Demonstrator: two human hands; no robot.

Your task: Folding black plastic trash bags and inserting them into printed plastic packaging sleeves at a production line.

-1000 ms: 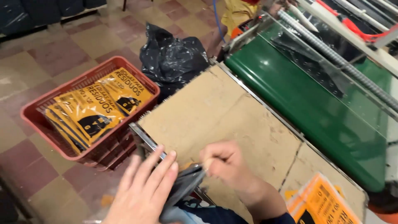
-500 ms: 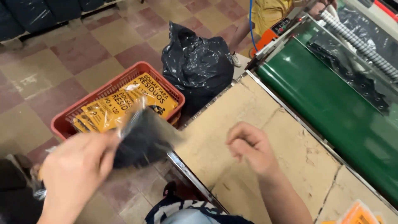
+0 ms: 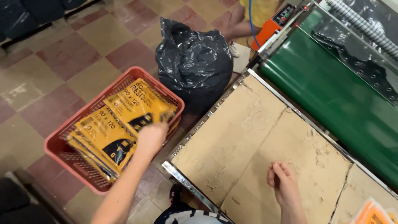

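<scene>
Yellow packets point(image 3: 120, 132) lie stacked in a red basket point(image 3: 62, 155) on the tiled floor point(image 3: 49, 70), directly under the left hand point(image 3: 151, 139). The top packet is flat, clear-wrapped and printed in black; its long axis runs from the hand's near left up toward its far right, roughly along the basket's length. The left hand is by far the nearer one: it reaches down over the basket's right end, fingers curled and resting on the top packet, though the blur makes it impossible to tell whether it pinches anything. Half a second ago this hand was lifted, gripping a dark packet in front of the basket; now that packet is out of it and the hand is low over the stack.

Beyond the basket, up and to the right of the left hand, a full black bag point(image 3: 195, 62) stands on the floor. Further right, the right hand point(image 3: 282, 182) rests on the cardboard-covered worktop point(image 3: 248, 137), fingers loosely curled, holding nothing, well apart from the packets; it sits about where it did before. A green belt point(image 3: 331, 95) runs past the worktop's far side, and an orange packet point(image 3: 373, 213) shows at the hand's right.
</scene>
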